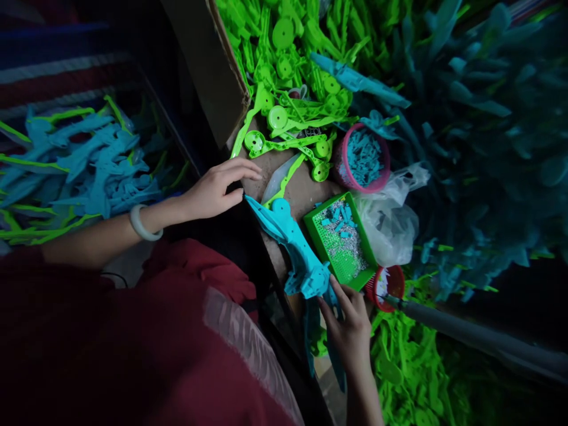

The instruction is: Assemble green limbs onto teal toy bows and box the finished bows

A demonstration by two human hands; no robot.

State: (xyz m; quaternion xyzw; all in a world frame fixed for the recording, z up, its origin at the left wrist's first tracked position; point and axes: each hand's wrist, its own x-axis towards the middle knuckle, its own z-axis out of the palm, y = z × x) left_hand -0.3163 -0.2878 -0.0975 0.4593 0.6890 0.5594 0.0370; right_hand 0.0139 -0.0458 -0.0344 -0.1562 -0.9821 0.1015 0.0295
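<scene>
A light-blue molded plastic part point(290, 242), long with a pointed end and a round boss, lies at the work surface's near edge. A green strip with a translucent blade point(279, 180) lies against its upper end. My left hand point(224, 186), a pale bangle at its wrist, is beside the pointed end with fingers stretched out, holding nothing. My right hand point(348, 319) has thumb and forefinger around the lower end of the blue part. Dark blue blade-like pieces hang below there, partly hidden by that hand. Right of the part sits a green basket point(317, 234) with small silver bits and blue pieces.
Bright green plastic parts point(284, 115) are heaped at the back by a cardboard flap point(217, 71). A pink tub point(386, 160) holds small blue pieces; a clear bag point(394, 231) and red cup point(397, 290) stand near a grey rod-shaped tool point(479, 331). Blue-green assemblies point(97, 160) fill a striped bag at left.
</scene>
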